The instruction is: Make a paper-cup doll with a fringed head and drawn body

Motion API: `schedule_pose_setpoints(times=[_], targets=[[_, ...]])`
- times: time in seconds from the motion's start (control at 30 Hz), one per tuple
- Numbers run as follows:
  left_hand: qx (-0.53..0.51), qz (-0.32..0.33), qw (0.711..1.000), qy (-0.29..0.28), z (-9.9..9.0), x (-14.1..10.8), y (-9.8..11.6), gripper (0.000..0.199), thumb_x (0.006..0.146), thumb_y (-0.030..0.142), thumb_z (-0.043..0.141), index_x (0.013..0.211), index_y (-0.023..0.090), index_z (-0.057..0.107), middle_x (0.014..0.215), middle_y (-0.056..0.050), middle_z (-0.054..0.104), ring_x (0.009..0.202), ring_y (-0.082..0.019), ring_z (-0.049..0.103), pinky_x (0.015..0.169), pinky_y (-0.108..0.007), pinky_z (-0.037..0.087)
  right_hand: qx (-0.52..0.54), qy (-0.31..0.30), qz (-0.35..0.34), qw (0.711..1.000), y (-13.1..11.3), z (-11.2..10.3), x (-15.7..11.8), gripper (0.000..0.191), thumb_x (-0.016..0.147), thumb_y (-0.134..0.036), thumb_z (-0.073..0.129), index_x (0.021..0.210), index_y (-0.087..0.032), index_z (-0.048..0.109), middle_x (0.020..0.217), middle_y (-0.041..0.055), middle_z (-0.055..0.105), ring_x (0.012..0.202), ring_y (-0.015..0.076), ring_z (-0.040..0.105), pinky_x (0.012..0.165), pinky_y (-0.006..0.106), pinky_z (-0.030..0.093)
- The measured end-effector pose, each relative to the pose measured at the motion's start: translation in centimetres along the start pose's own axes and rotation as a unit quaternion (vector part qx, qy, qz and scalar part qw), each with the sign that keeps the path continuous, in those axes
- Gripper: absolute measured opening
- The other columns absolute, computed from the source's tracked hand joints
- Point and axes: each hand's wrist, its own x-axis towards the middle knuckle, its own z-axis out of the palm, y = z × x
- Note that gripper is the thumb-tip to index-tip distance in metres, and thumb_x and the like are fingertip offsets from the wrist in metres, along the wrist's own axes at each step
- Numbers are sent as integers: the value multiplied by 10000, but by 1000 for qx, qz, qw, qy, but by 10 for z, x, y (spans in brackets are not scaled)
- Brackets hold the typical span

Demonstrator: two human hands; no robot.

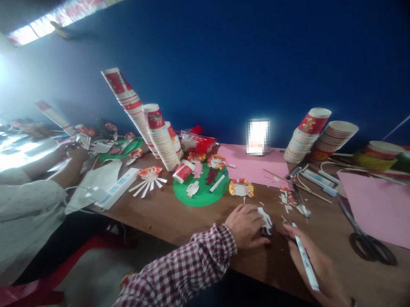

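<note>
My left hand (246, 226) rests on the brown table with its fingertips pressing on a small white paper cut-out (265, 218). Something dark, perhaps a second piece, shows under the cut-out's lower edge. To the right, my right hand (313, 262) is closed around a white marker pen (305, 257), its tip pointing forward toward the cut-out. Tip and paper are apart. Just beyond my left hand sits a flower-like ring (241, 188) of red and yellow paper. A green disc (202, 200) carries a red paper cup (183, 170), small cut-outs and another marker (219, 183).
Tall paper cup stacks (161, 137) lean near the blue wall, with more stacks (308, 135) at right. Black-handled scissors (370, 246) lie right of my right hand. Pink sheets (384, 209), paper scraps (286, 197) and a power strip (118, 188) are around. A co-worker's hands (72, 161) work at left.
</note>
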Motion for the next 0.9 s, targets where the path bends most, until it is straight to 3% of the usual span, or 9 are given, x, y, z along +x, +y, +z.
schedule_pose_setpoints(times=[0.3,0.53,0.67,0.8,0.9], targets=[[7,4,1000,19,8,17,-20,420,869,533,501,1090,188,595,1123,-66,642,1184,-268,459,992,-432,365,15,-10,27,999,-2,-1,3,298,905,-302,418,1169,-216,526,1050,78,713,937,217,697,810,341,581],[7,14,999,28,12,26,-22,384,876,519,493,1036,189,608,1071,-66,654,1170,-266,474,998,-430,371,46,-3,80,996,-3,0,4,304,913,-327,412,1163,-224,551,996,58,729,887,207,708,788,329,585],[-1,21,999,50,14,26,-23,390,886,501,482,1086,185,594,1109,-68,645,1180,-268,473,1011,-433,376,79,40,127,988,-5,-1,4,316,920,-365,432,1149,-208,584,942,67,726,816,206,706,750,328,588],[-21,25,996,88,11,21,-29,348,879,454,509,1089,194,607,1203,-69,604,1217,-273,444,1032,-445,362,138,62,154,976,-5,-11,14,339,918,-401,456,1138,-189,603,725,28,690,641,173,666,619,284,579],[-32,12,993,110,9,19,-33,281,895,396,494,1027,193,634,1110,-78,637,1188,-278,459,1010,-478,368,146,85,147,975,-1,-18,34,304,914,-416,463,1029,-193,634,742,33,676,676,166,658,637,273,566]])
